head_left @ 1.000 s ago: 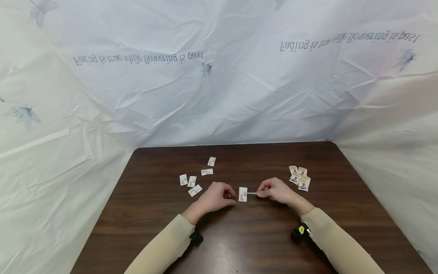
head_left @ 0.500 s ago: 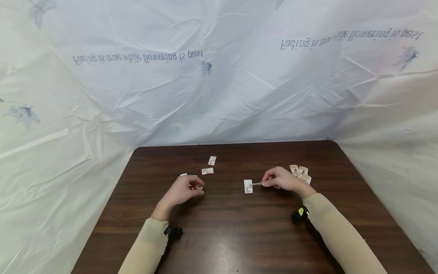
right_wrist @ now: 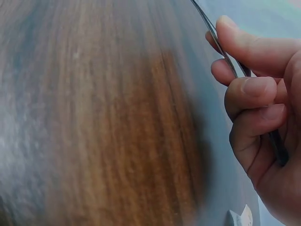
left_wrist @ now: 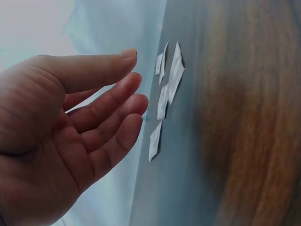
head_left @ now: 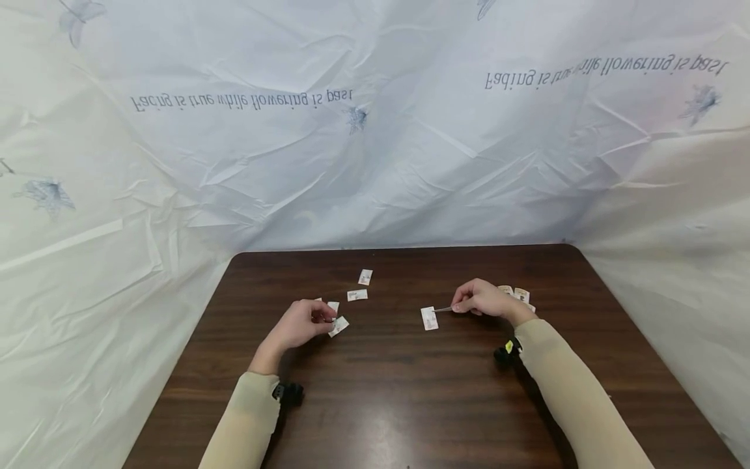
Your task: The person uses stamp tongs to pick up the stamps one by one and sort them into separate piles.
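Pale, creased sheeting [head_left: 381,176] forms the background and carries printed lettering [head_left: 243,101] and blue flowers [head_left: 356,120]; in front of it lies a dark brown wood-grain surface [head_left: 381,384] with rounded far corners. The right hand [head_left: 483,301] grips slender tweezers [head_left: 443,309]. Its fingers [right_wrist: 249,94] and thumb close on the shanks, and the tool's dark end lies against the palm. The tweezer tips meet the upper edge of a small white packet [head_left: 430,318], located near the middle of the surface, between the two hands. Whether this packet is raised or resting cannot be determined. The left hand [head_left: 301,322] is positioned beside the left packets [head_left: 338,326]. Its fingers are loosely curved, with a narrow gap to the thumb [left_wrist: 99,70] and nothing held between them; in the left wrist view, the packets lie beyond the fingertips. Two far packets [head_left: 357,295] lie apart from each other, farther back. The right packets [head_left: 521,295], printed in yellowish tones, lie behind the right hand and are partly hidden by it. Both arms wear beige sleeves [head_left: 239,423], and each wrist carries a black device [head_left: 290,393].
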A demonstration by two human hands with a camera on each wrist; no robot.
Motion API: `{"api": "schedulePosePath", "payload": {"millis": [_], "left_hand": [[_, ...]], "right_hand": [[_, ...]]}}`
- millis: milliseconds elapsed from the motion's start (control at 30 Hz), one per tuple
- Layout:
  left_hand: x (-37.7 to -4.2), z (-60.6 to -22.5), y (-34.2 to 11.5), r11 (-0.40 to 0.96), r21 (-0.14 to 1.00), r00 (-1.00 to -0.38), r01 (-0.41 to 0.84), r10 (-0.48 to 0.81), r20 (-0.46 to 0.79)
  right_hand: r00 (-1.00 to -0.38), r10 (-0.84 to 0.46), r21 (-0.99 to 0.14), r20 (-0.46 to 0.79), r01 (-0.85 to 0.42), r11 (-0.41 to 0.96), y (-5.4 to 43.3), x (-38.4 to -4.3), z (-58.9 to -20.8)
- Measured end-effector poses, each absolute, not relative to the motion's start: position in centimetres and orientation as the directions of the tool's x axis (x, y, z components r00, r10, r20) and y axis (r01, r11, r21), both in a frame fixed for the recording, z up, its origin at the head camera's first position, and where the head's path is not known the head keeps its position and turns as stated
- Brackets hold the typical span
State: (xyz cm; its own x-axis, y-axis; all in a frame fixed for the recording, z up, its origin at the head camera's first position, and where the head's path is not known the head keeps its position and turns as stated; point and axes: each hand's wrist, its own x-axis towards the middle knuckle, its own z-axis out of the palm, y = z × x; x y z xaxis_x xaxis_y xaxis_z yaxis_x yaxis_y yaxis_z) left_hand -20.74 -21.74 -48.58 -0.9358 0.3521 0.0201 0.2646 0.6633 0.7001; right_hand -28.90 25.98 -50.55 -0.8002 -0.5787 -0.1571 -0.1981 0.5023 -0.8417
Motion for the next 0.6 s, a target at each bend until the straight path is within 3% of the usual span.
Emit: {"api": "schedulePosePath", "payload": {"millis": [600], "left_hand": [[-20.82, -48.8, -21.15, 0.66, 0.691, -0.923, 0.297, 0.383, 0.031]], "right_hand": [[-0.851, -0.486, -0.797, -0.2, -0.148, 0.586, 26.48, -28.46, -50.33]]}}
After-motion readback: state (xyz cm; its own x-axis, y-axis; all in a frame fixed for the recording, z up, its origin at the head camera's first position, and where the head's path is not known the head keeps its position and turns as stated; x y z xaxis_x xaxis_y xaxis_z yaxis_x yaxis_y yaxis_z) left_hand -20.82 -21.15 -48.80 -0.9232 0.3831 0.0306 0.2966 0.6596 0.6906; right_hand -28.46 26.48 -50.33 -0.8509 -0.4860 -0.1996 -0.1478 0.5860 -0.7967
